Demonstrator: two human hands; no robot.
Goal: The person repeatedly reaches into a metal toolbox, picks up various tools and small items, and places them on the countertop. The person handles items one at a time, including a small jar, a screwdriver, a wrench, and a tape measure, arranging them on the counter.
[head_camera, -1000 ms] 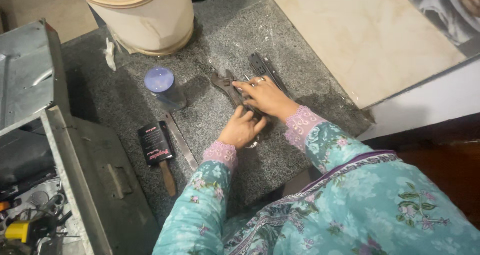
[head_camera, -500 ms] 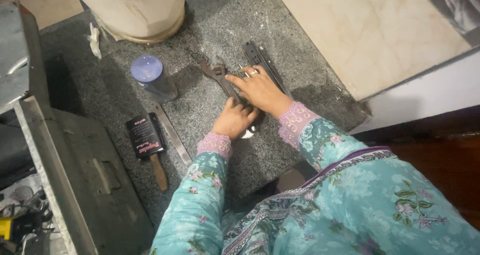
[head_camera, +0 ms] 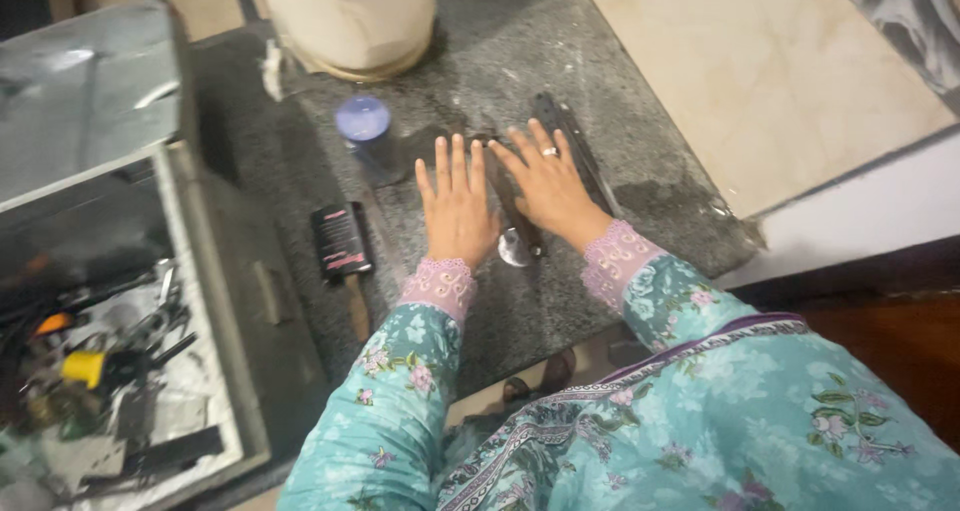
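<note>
Nearest, floral turquoise sleeves with pink lace cuffs lead to both hands, laid flat with fingers spread on the speckled dark granite floor slab. Left hand (head_camera: pixel 457 206) rests palm down on bare stone; right hand (head_camera: pixel 547 184), wearing a ring, lies open over a dark metal wrench (head_camera: pixel 518 233) whose rounded shiny end shows between the wrists. Just beyond its fingers lies a black metal rail (head_camera: pixel 575 146). Towards the slab's left edge sits a wooden-handled brush (head_camera: pixel 343 246) in a black sleeve with pink lettering, beside an open metal toolbox (head_camera: pixel 120 351). Farther off stand a blue-lidded jar (head_camera: pixel 365 126) and a cream bucket (head_camera: pixel 350 21).
</note>
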